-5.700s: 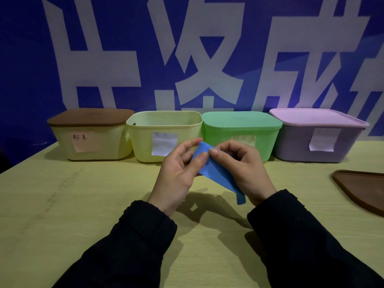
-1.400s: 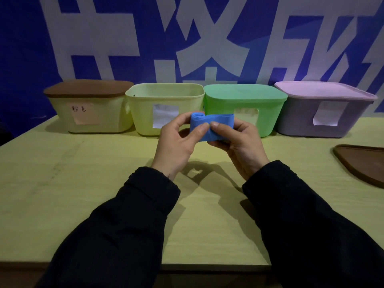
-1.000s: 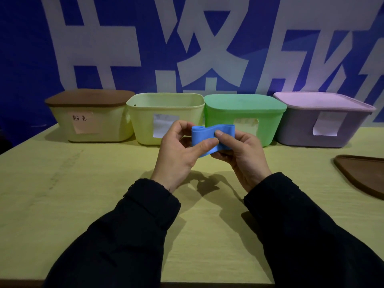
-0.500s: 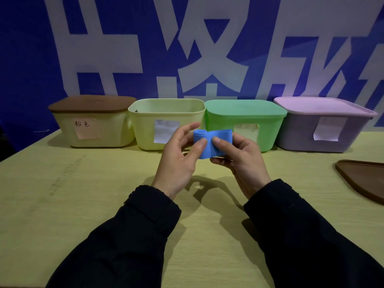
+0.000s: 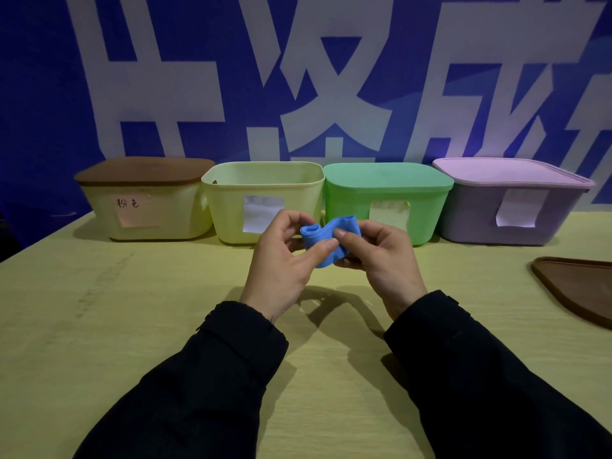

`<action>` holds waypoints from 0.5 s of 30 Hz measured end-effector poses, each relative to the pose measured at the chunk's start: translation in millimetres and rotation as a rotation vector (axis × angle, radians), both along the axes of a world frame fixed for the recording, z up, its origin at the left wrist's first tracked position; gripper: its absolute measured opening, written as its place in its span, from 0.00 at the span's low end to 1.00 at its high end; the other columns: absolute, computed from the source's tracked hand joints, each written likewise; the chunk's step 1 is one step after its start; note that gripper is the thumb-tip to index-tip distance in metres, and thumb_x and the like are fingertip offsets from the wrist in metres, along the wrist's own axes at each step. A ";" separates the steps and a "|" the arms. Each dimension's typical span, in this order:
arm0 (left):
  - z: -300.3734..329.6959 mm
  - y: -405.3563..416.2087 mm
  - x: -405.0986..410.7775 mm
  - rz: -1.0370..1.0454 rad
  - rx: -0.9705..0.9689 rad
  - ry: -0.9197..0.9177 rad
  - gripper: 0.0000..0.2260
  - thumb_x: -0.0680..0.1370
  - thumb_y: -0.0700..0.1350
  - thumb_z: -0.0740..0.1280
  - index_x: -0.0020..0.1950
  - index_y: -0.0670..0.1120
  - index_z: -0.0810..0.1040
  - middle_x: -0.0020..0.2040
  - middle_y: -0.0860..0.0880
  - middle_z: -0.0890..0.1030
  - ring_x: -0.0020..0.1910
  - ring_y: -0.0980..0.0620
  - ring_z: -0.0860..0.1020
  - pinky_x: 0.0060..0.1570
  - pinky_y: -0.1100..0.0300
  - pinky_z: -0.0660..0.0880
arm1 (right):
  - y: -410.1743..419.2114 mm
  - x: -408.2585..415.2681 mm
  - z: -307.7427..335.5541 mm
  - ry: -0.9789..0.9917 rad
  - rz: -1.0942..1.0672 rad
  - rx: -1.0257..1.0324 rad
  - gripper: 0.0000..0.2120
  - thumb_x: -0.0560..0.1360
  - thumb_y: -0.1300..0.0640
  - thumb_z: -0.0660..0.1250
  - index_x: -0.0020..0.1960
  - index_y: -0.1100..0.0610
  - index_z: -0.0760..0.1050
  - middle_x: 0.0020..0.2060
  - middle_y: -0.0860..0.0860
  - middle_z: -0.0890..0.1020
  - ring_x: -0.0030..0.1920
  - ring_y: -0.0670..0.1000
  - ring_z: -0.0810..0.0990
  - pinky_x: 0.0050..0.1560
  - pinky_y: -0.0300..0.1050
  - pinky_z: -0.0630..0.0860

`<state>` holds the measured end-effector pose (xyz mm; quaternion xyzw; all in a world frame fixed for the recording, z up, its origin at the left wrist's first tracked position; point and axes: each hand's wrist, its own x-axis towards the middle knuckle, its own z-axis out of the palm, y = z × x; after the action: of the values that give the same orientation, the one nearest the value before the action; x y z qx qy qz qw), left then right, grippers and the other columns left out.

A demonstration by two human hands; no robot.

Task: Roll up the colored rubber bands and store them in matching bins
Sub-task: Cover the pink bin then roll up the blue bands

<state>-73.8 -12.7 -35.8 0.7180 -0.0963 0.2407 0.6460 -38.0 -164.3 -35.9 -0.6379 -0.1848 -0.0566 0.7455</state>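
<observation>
Above the tabletop's (image 5: 99, 326) middle, left hand (image 5: 281, 260) and right hand (image 5: 381, 256), fingers clamped on the blue rubber band (image 5: 326, 235), have buckled its flat tail since half a second ago; rolling unfinished, binning pending.

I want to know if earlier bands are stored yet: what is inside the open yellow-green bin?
Only the far inner wall of the open yellow-green bin shows, bare near the rim. Its front wall hides the floor, so any stored bands cannot be seen.
</observation>
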 end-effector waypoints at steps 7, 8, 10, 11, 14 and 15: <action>-1.8 1.8 0.4 -0.043 0.088 -0.035 0.11 0.78 0.40 0.73 0.55 0.56 0.81 0.53 0.55 0.83 0.49 0.51 0.84 0.50 0.57 0.81 | 0.1 -0.8 -2.3 0.012 -0.016 0.005 0.06 0.79 0.63 0.68 0.54 0.63 0.81 0.40 0.56 0.86 0.39 0.50 0.84 0.41 0.44 0.82; -1.9 1.2 0.3 -0.047 0.083 -0.034 0.12 0.78 0.40 0.72 0.55 0.57 0.82 0.54 0.55 0.83 0.49 0.50 0.84 0.51 0.55 0.81 | 0.6 -1.1 -2.2 0.012 -0.013 0.003 0.06 0.79 0.63 0.68 0.54 0.63 0.81 0.40 0.57 0.86 0.39 0.50 0.84 0.41 0.45 0.82; -1.4 -0.8 -0.3 -0.045 0.073 -0.026 0.13 0.79 0.40 0.70 0.56 0.58 0.82 0.55 0.56 0.83 0.48 0.48 0.84 0.53 0.49 0.82 | 1.7 -1.7 -1.6 0.015 -0.014 0.007 0.06 0.80 0.63 0.67 0.54 0.63 0.80 0.40 0.56 0.85 0.39 0.50 0.84 0.41 0.45 0.83; -1.0 -1.3 -0.7 -0.042 0.068 -0.023 0.12 0.80 0.40 0.70 0.56 0.58 0.82 0.54 0.56 0.83 0.48 0.47 0.84 0.54 0.47 0.82 | 2.2 -2.1 -1.3 0.019 -0.012 0.016 0.06 0.80 0.63 0.67 0.54 0.63 0.80 0.40 0.56 0.85 0.39 0.50 0.84 0.41 0.45 0.83; -0.9 -0.6 0.1 -0.029 0.044 -0.021 0.10 0.78 0.41 0.72 0.52 0.57 0.81 0.52 0.56 0.83 0.48 0.42 0.84 0.54 0.40 0.81 | 2.5 -1.8 -1.6 0.035 0.001 0.018 0.06 0.80 0.63 0.66 0.55 0.64 0.79 0.42 0.57 0.86 0.40 0.51 0.84 0.42 0.45 0.83; -1.5 -0.3 0.3 -0.029 0.033 -0.013 0.09 0.77 0.43 0.73 0.51 0.57 0.81 0.52 0.56 0.83 0.48 0.41 0.84 0.54 0.39 0.81 | 2.1 -1.7 -1.8 0.043 0.005 0.008 0.07 0.80 0.63 0.67 0.56 0.64 0.79 0.42 0.58 0.86 0.41 0.52 0.85 0.43 0.45 0.83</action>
<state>-73.4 -13.0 -37.3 0.7256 -0.1152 0.2343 0.6367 -39.7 -162.2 -37.8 -0.6355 -0.1700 -0.0416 0.7520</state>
